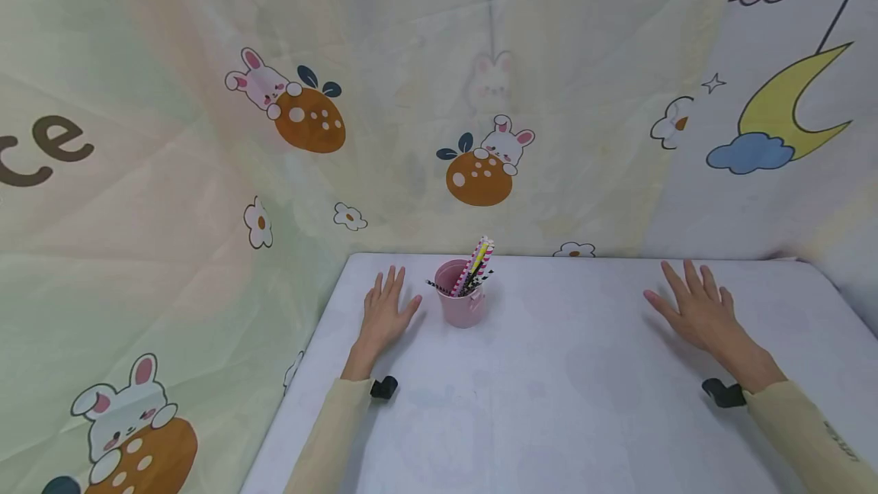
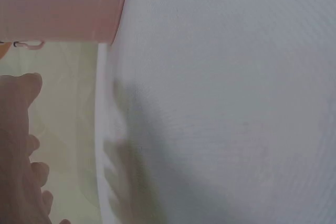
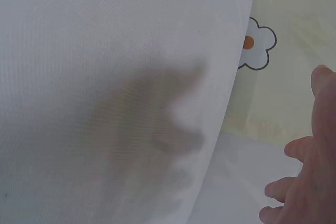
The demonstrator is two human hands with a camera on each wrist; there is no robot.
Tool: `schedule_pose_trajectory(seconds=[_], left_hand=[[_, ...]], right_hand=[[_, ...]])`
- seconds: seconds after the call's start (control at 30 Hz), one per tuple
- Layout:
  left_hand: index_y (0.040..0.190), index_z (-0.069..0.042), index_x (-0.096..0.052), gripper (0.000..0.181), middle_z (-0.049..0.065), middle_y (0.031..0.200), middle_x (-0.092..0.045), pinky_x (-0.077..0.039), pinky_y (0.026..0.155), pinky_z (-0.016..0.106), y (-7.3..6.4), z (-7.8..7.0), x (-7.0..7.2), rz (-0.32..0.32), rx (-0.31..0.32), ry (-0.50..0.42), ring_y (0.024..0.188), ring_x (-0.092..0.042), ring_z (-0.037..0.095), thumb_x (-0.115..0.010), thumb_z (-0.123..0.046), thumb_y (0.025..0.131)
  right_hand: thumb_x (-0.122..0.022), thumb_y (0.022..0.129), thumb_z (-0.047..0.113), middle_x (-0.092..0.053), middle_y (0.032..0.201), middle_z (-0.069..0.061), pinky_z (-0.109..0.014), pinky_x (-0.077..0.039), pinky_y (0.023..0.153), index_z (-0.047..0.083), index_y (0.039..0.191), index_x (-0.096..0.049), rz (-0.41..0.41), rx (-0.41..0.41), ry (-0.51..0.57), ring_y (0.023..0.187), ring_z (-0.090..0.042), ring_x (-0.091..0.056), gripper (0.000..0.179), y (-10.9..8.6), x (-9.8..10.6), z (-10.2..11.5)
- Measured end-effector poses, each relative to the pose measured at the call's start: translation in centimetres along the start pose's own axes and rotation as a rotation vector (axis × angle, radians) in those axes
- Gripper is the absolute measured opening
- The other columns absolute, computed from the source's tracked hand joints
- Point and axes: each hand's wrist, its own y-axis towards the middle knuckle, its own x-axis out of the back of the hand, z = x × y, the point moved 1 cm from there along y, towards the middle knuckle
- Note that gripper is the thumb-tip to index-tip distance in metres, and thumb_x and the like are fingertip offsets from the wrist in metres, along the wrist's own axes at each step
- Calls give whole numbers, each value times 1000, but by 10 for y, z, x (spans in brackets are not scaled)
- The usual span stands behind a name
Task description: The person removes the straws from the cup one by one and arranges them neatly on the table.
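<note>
A small pink bucket (image 1: 461,312) stands upright near the back left of the white table, with several thin patterned sticks (image 1: 473,269) leaning in it; one looks yellow, others striped or black and white. My left hand (image 1: 386,317) is spread just left of the bucket, apart from it and holding nothing. In the left wrist view the bucket (image 2: 58,9) appears beyond the thumb of that hand (image 2: 18,145). Far to the right, my right hand (image 1: 703,315) is spread over the table, also holding nothing. Its fingers (image 3: 299,148) and their shadow show in the right wrist view.
The white table (image 1: 549,402) ends in a straight back edge against a patterned cloth backdrop (image 1: 398,97) with printed rabbits, flowers and a moon. Cloth also hangs along the left and right sides. A black strap piece (image 1: 723,393) shows at the right wrist, another (image 1: 384,388) at the left.
</note>
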Motion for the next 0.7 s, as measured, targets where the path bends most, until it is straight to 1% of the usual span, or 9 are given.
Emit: schedule_pose_trajectory(seconds=[0.3, 0.47, 0.57, 0.7], left_hand=[[162, -21, -16, 81, 5, 170, -12, -14, 123, 61, -3, 3, -1, 13, -6, 0, 158, -2, 33, -46, -61, 99], [163, -24, -14, 84, 5, 170, -11, -16, 122, 63, -1, 1, 1, 18, -38, -19, 158, -2, 32, -50, -63, 97], [163, -28, -10, 89, 2, 171, -9, -18, 122, 64, 1, -7, 4, 54, -69, -56, 158, 0, 28, -51, -67, 94], [162, -34, -4, 96, -4, 171, -4, -17, 120, 68, 4, -26, 10, 127, -119, -173, 158, 3, 24, -57, -68, 90]], right_hand=[[-37, 102, 62, 6, 160, -39, -83, 0, 107, 5, 160, -1, 20, -9, 17, 146, -60, 12, 89, 0, -2, 1], [-37, 102, 61, 6, 159, -39, -83, -1, 107, 4, 160, -2, 21, -9, 23, 145, -60, 12, 88, 0, -3, 2], [-37, 102, 61, 6, 159, -40, -83, -3, 107, 2, 160, -3, 18, -7, 20, 145, -60, 12, 89, 1, -4, 2], [-37, 103, 60, 6, 158, -41, -82, -5, 108, -1, 159, -4, 21, -6, 29, 145, -61, 12, 89, 4, -6, 5]])
